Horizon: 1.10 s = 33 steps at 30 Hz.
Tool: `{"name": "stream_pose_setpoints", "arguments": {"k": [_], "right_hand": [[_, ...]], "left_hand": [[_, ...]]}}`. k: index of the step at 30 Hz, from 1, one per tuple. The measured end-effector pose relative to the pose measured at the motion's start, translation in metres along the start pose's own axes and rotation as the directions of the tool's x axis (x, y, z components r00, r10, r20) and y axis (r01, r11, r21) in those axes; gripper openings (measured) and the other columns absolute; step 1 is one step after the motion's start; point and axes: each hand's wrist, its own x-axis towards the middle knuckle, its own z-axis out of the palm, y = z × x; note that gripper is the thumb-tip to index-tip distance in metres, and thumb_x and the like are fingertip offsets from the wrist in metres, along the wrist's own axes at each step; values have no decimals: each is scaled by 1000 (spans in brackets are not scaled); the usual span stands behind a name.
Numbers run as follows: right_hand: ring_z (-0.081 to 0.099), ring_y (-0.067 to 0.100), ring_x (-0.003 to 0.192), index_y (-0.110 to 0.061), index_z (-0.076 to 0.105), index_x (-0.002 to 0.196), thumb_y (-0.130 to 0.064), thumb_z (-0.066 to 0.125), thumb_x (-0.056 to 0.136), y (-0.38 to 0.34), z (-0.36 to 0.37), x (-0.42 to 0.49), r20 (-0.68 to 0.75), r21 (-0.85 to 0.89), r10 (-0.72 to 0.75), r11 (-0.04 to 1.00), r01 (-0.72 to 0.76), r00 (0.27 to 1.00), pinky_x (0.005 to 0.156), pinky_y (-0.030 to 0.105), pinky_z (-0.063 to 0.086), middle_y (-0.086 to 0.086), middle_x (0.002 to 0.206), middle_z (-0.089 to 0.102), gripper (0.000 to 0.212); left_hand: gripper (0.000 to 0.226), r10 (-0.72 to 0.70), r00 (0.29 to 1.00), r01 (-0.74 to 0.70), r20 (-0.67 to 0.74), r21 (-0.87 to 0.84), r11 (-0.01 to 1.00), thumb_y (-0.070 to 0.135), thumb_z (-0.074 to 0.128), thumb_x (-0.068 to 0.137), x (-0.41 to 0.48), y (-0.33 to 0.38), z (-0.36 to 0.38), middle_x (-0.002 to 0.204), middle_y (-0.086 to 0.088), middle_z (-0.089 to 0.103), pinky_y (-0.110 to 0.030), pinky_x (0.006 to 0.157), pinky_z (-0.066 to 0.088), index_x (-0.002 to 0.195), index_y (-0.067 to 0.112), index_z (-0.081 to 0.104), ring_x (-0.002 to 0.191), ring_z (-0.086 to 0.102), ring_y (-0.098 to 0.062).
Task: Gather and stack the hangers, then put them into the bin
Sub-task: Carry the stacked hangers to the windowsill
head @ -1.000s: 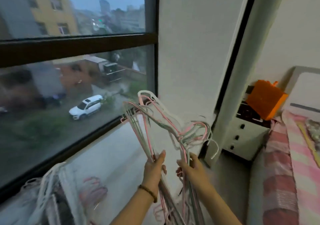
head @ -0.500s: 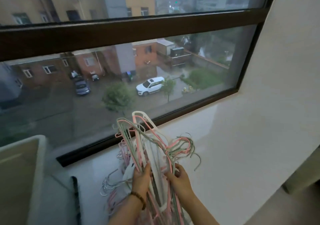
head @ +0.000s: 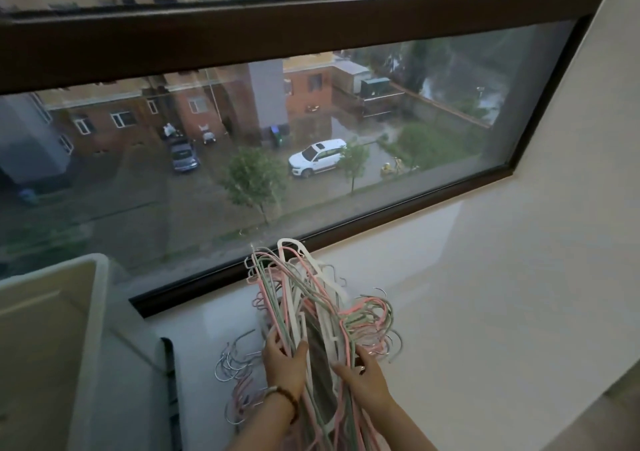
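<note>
"Windowsill (head: 450, 294) beneath the dark-framed window (head: 311, 138): what is lying on it?" the first inspector is asking.

"Some loose hangers (head: 235, 371) are lying there, just beside the left hand (head: 284, 364) on its left. The white bin (head: 98, 312) is standing further left, its open top facing up."

"What are the hands doing?"

"Both are gripping one hanger bundle (head: 311, 305) of pink, green and white. The left hand's fingers are curling round its left edge. The right hand (head: 363, 378) is clasping its right edge, just below the clustered hooks (head: 374, 319). The long axis is running away from the person toward the glass, tilting upward. Whether the far end is touching the sill cannot be told."

"Which relation is governing the coming move?"

"The bin is lying left of the hanger bundle, with the loose hangers between them. The left hand is the nearer one to both. On that evidence, the loose hangers are probably waiting to be gathered before any leftward carry."
</note>
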Motion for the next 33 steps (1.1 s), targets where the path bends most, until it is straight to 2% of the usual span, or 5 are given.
{"name": "stream_pose_setpoints", "arguments": {"k": [4, 8, 18, 27, 33], "right_hand": [[53, 11, 113, -23, 48, 132, -63, 75, 62, 5, -9, -1, 84, -49, 12, 999, -8, 996, 97, 31, 47, -4, 129, 52, 84], [54, 12, 106, -21, 48, 129, -38, 67, 84, -3, -27, -12, 129, -46, -1, 999, 7, 992, 84, 21, 45, -3, 119, 56, 52], [59, 10, 103, -21, 57, 121, -37, 65, 86, 27, -148, -61, -242, 42, -101, 993, 114, 965, 91, 28, 49, -6, 122, 58, 39], [61, 13, 98, -28, 59, 109, -28, 65, 87, 157, -290, -141, -625, 35, -58, 994, 102, 778, 84, 26, 50, -4, 115, 63, 22], [58, 13, 90, -16, 57, 112, -16, 63, 89, 289, -328, -163, -771, 84, 4, 992, 95, 637, 70, 0, 43, 3, 114, 60, 24]], "left_hand": [[68, 94, 993, -84, -78, 118, 989, 22, 69, 81, -3, 7, 1, 141, -13, 42, -44, 110, 32, 140, 13, 37, 132, 36, -30], [67, 202, 977, -193, -65, 118, 974, 27, 66, 84, -21, 19, 6, 148, -8, 34, -46, 114, 27, 141, 15, 34, 138, 27, -26], [47, 491, 800, -515, 345, -26, 857, 33, 55, 91, -111, 38, 107, 143, 9, 41, -30, 112, 30, 136, 29, 40, 132, 36, -8], [55, 383, 566, -577, 730, 18, 817, 39, 50, 92, -216, -58, 253, 147, 7, 37, -32, 114, 29, 142, 25, 32, 136, 33, -12], [54, 248, 442, -600, 862, 79, 796, 34, 51, 93, -238, -173, 330, 148, 0, 38, -24, 110, 28, 143, 18, 34, 135, 37, -15]]}}
